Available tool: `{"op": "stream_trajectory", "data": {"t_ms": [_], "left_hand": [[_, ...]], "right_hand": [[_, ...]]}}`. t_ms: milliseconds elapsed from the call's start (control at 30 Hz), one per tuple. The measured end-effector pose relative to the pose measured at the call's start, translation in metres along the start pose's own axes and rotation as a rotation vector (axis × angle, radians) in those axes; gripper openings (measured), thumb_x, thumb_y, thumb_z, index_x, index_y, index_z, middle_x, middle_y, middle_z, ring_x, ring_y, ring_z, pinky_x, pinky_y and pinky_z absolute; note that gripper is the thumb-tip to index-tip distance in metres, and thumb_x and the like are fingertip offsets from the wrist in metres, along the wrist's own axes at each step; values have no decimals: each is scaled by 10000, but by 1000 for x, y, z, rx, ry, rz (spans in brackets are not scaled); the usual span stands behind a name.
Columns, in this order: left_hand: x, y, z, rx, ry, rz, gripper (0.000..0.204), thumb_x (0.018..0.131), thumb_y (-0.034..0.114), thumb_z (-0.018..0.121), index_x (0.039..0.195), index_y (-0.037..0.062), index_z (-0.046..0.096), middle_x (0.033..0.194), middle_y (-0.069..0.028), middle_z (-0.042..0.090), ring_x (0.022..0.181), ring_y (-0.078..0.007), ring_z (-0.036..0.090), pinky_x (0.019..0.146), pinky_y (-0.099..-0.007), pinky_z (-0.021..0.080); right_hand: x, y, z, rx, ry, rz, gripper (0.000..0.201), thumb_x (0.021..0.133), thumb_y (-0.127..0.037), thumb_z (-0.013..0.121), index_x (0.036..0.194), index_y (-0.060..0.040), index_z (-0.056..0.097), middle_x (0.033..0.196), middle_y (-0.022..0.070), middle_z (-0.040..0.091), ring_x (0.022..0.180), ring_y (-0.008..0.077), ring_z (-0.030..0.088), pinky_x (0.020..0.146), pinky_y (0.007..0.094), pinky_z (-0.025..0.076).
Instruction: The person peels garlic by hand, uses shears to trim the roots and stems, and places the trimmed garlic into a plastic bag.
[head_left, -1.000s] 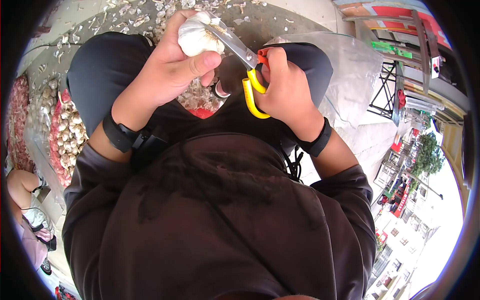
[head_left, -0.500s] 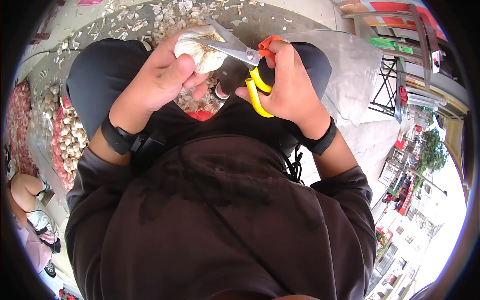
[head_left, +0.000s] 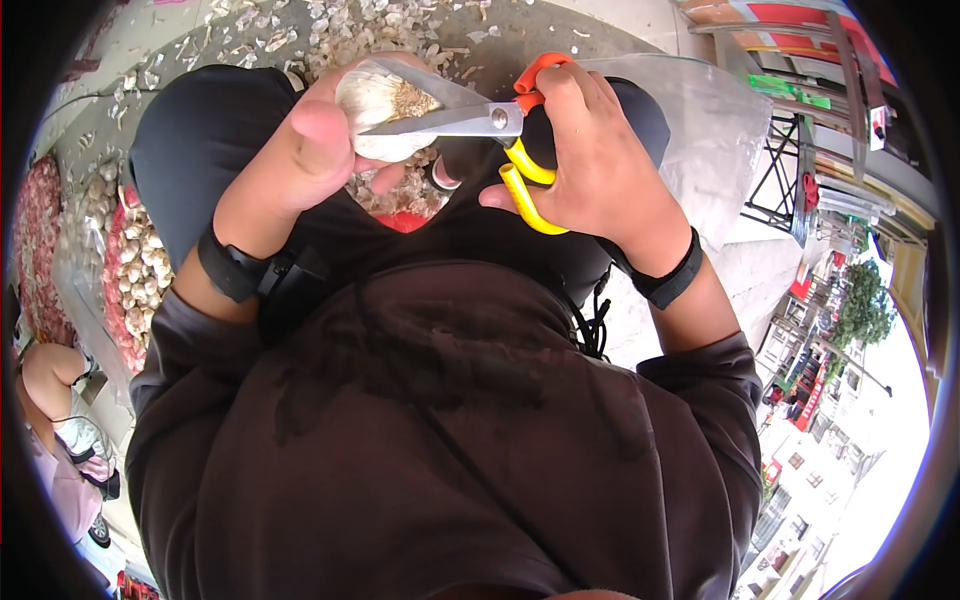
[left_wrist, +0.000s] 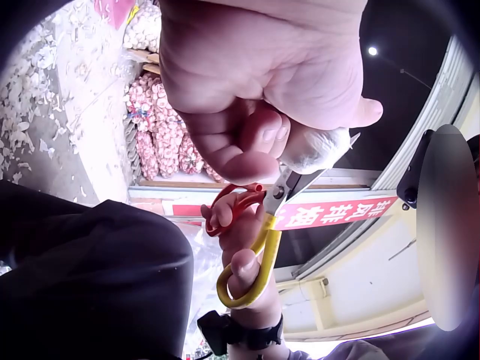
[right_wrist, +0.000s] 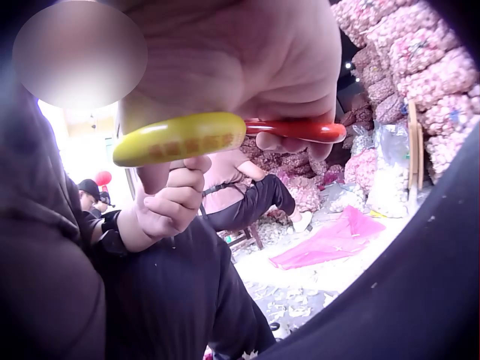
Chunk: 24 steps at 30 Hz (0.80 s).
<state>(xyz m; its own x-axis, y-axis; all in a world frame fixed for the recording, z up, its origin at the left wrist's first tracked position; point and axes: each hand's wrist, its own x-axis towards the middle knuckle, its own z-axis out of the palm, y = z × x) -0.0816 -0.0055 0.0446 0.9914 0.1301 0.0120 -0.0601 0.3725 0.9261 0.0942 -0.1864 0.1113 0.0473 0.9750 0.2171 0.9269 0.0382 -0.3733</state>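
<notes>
A white garlic bulb (head_left: 372,100) is gripped in my left hand (head_left: 300,160), its root side turned toward the scissors. My right hand (head_left: 615,165) holds the scissors (head_left: 498,118) by a red handle (head_left: 540,72) and a yellow handle (head_left: 533,208). The blades stand apart, the nearer one lying across the bulb's face. In the left wrist view, curled fingers of the left hand (left_wrist: 262,75) hold the bulb (left_wrist: 315,150) beside the blades. The bulb does not show in the right wrist view, where the yellow handle (right_wrist: 180,139) crosses below the palm.
Peelings (head_left: 350,30) litter the ground past the knees. A net bag of garlic bulbs (head_left: 138,275) stands at the left, a clear plastic sheet (head_left: 710,120) at the right. Another person (right_wrist: 244,191) sits near a pink sheet (right_wrist: 330,238) and stacked garlic sacks (right_wrist: 435,75).
The scissors' blades have spread and swung to lie more level across the bulb. Both hands have shifted slightly, the right one outward and the bulb a little left and down.
</notes>
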Motion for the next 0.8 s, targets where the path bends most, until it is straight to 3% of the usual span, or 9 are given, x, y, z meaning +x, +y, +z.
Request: {"op": "stream_trajectory", "data": {"t_ms": [133, 200, 333, 433, 500, 533, 633, 667, 800], "left_hand": [[-1, 0, -4, 52, -16, -20, 1243, 499, 972, 403, 1206, -45, 506, 893, -55, 600, 572, -87, 525, 500, -214, 415], [1, 3, -2, 77, 12, -50, 1309, 432, 994, 354, 1179, -72, 494, 934, -73, 605, 558, -88, 531, 470, -208, 411], [1, -2, -4, 61, -7, -54, 1298, 441, 987, 373, 1191, -66, 490, 897, -70, 600, 559, -89, 535, 467, -214, 415], [2, 1, -4, 79, -87, -82, 1275, 466, 971, 418, 1213, -61, 483, 897, -75, 602, 576, -95, 546, 479, -223, 432], [2, 2, -1, 72, -126, -71, 1251, 495, 955, 451, 1234, -55, 478, 896, -78, 603, 584, -102, 553, 493, -226, 445], [1, 2, 0, 12, -120, -29, 1046, 685, 818, 613, 1271, -38, 476, 962, -71, 610, 708, -114, 599, 594, -245, 502], [3, 1, 17, -38, 37, 100, 767, 834, 548, 695, 1296, -24, 479, 1052, -51, 602, 859, -119, 609, 721, -264, 528], [3, 5, 10, -107, -51, 72, 538, 860, 219, 705, 1307, 6, 495, 1123, -28, 586, 1002, -112, 577, 833, -269, 511], [6, 2, 7, 53, -6, 111, 496, 812, -55, 690, 1271, 60, 540, 1123, -12, 588, 1053, -96, 552, 893, -244, 457]], "right_hand": [[1, 3, 8, 4, 24, -31, 725, 596, -278, 911, 1112, -4, 481, 924, 165, 580, 841, 364, 572, 770, 399, 482], [-1, 0, 11, 31, -2, 30, 658, 636, -291, 898, 1070, -9, 493, 829, 145, 586, 759, 357, 587, 693, 376, 491], [-9, 0, 21, -29, -121, 221, 485, 770, -342, 799, 975, -25, 494, 665, 130, 595, 619, 363, 621, 542, 393, 506], [-15, 4, 31, -49, 24, 188, 477, 787, -393, 784, 959, -41, 511, 575, 93, 557, 523, 340, 600, 469, 385, 477], [-20, 6, 27, -97, 108, 315, 478, 767, -410, 799, 938, -55, 528, 584, 82, 567, 532, 319, 613, 478, 381, 482], [-21, 8, 20, -142, 150, 392, 486, 753, -420, 812, 923, -58, 536, 581, 70, 568, 529, 296, 622, 483, 370, 486], [-39, 23, -9, -320, 242, 599, 479, 748, -405, 825, 910, -58, 536, 584, 69, 579, 525, 289, 626, 486, 360, 486], [-49, 28, -18, -378, 217, 646, 476, 745, -393, 828, 908, -58, 533, 597, 77, 590, 528, 294, 627, 490, 365, 489], [-97, 33, -32, -430, 102, 780, 415, 748, -263, 808, 958, -43, 525, 664, 112, 605, 601, 321, 636, 554, 384, 501]]}}
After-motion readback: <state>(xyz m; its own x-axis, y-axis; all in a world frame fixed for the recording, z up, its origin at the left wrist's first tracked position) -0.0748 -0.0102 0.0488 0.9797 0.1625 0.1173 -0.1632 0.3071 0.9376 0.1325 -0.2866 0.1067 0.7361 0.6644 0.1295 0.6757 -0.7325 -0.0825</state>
